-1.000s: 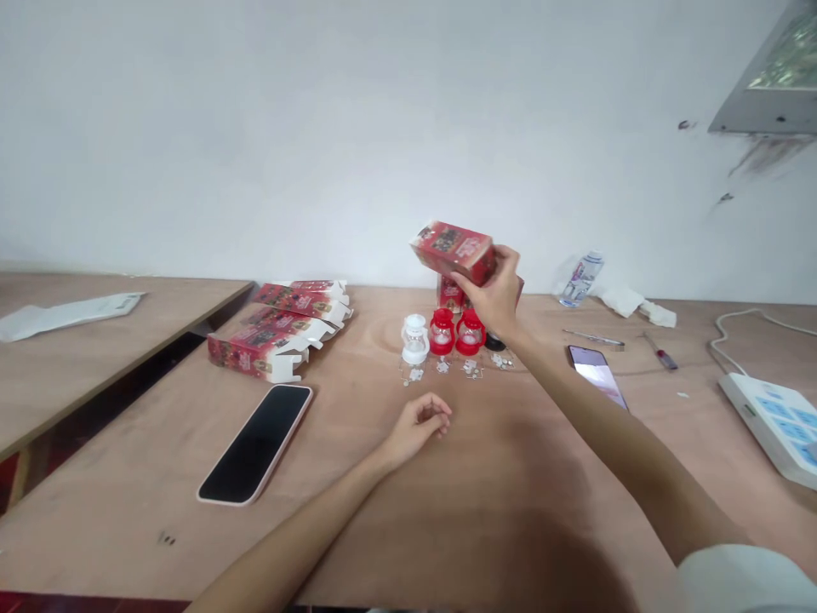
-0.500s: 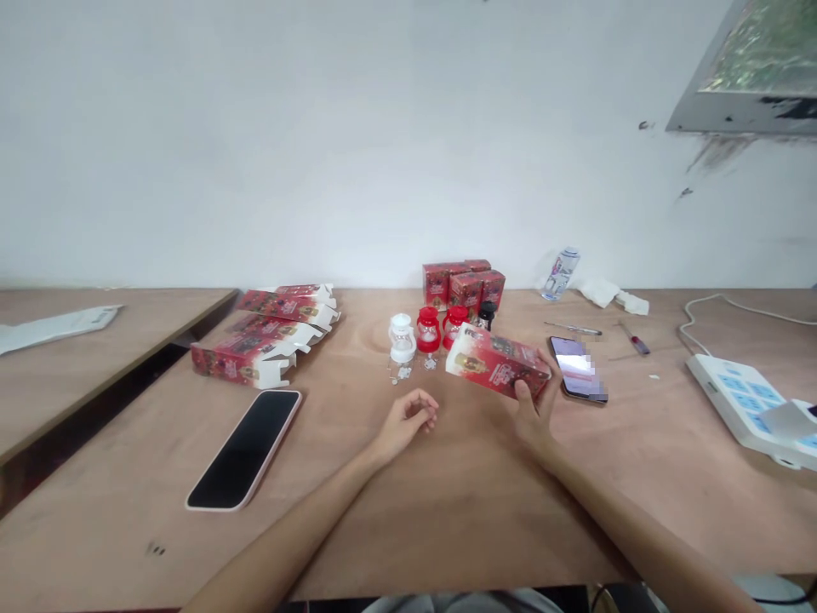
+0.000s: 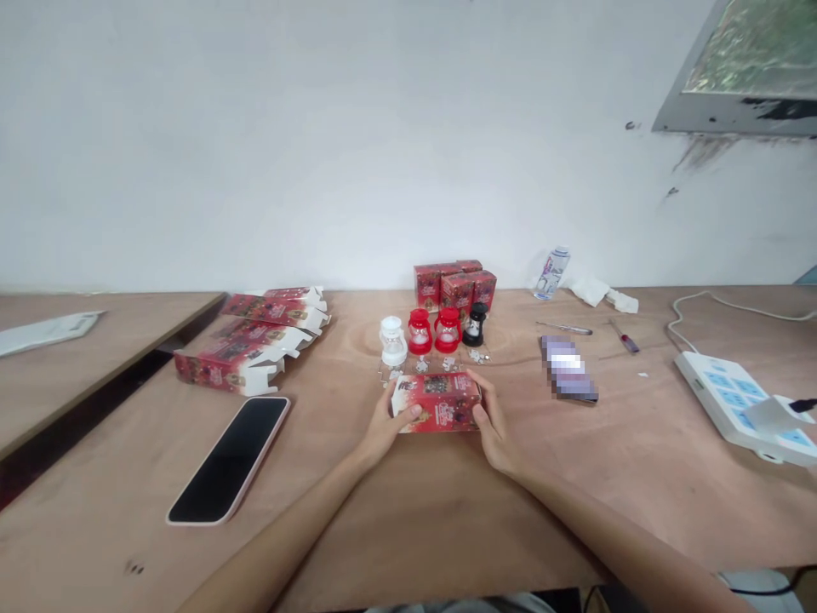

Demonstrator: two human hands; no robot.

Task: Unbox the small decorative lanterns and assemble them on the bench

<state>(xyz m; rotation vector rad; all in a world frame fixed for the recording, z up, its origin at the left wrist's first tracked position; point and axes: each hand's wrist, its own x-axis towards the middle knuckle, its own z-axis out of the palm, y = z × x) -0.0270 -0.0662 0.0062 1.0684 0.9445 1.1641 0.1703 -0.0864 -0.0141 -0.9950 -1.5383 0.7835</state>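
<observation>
While both hands are clamped on it, the small red printed cardboard box (image 3: 437, 402) lies lengthwise on the pale plywood table (image 3: 434, 528), at mid-table. The left hand (image 3: 381, 426) grips the box's left end with the thumb on the front face. The right hand (image 3: 491, 423) closes on the right end, so the hands stand apart by the length of the box.

Far side: room is tight. A white plastic toy lantern (image 3: 391, 340), two red plastic toy lanterns (image 3: 419, 331) and a black plastic toy lantern (image 3: 474, 324) stand in a row just beyond the box. Small white loose parts (image 3: 421, 366) lie between the row and the box's far edge. A cluster of closed red cartons (image 3: 454, 285) stands behind the row, close to the wall.

Near side: bare board runs from the box to the near table edge, crossed only by the two forearms.

Left side: a black smartphone in a pink case (image 3: 226, 458) lies diagonally, well apart from the left hand. A pile of flattened red cartons (image 3: 252, 345) lies at the table's left edge, beside a dark gap (image 3: 95, 400) between this table and a second wooden table (image 3: 77, 366).

Right side: a phone with a blurred screen (image 3: 568, 379) lies near the right hand but apart from it. A white power strip (image 3: 744, 404) lies well apart at the far right.
</observation>
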